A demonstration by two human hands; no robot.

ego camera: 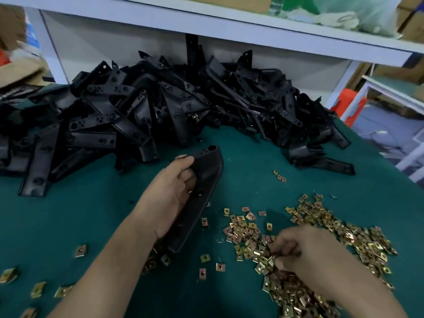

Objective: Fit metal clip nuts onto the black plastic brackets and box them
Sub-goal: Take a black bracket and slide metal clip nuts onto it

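Note:
My left hand (pixel 171 193) grips one long black plastic bracket (pixel 207 171) and holds it slanted over the green table (pixel 68 216); its far end has a round hole. My right hand (pixel 307 253) reaches into the heap of brass-coloured metal clip nuts (pixel 321 228) at the lower right, and its curled fingertips pinch at nuts in the heap. A big pile of black brackets (pixel 160 106) lies across the back of the table.
Loose clip nuts (pixel 80 250) are scattered at the lower left and centre. A white shelf (pixel 206 26) overhangs the bracket pile. Cardboard boxes (pixel 13 53) stand at the far left. The table's right edge drops off beside a white frame (pixel 410 157).

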